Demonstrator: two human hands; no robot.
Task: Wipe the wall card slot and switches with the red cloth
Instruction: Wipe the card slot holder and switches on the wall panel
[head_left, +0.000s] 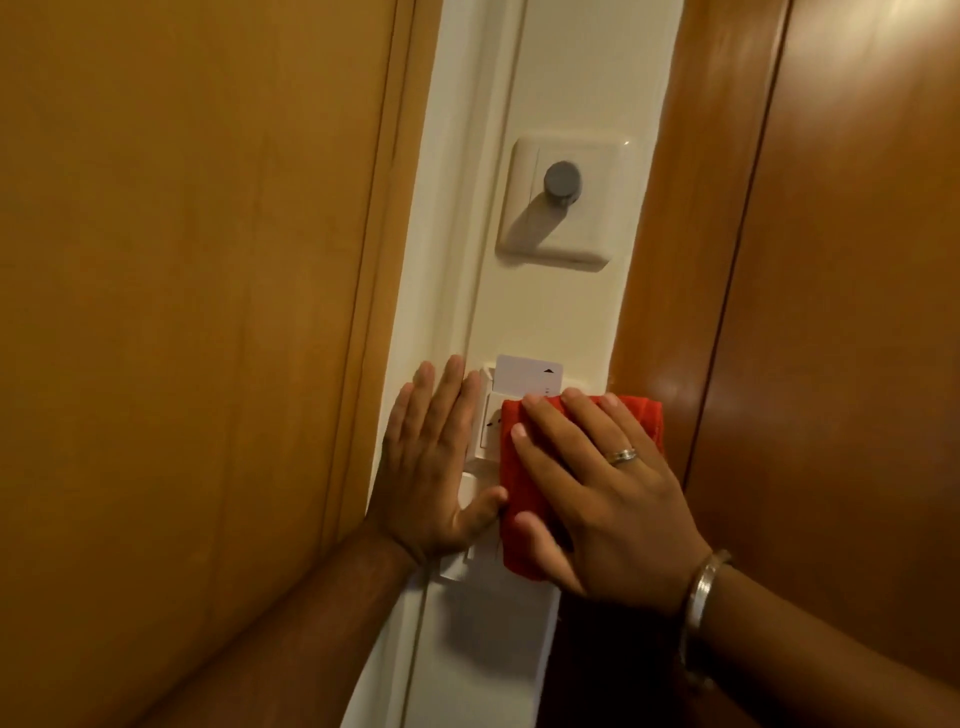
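A white key card sticks up out of the wall card slot on a narrow cream wall strip. My right hand lies flat on the folded red cloth and presses it against the slot's face and the switch plate below. Most of that plate is hidden under the cloth; only a white edge shows. My left hand rests flat on the wall just left of the slot, fingers apart, thumb touching the cloth's left edge. It holds nothing.
A square cream plate with a grey round knob sits higher on the same strip. Wooden panels close in on both sides: a light one at left and a darker glossy one at right.
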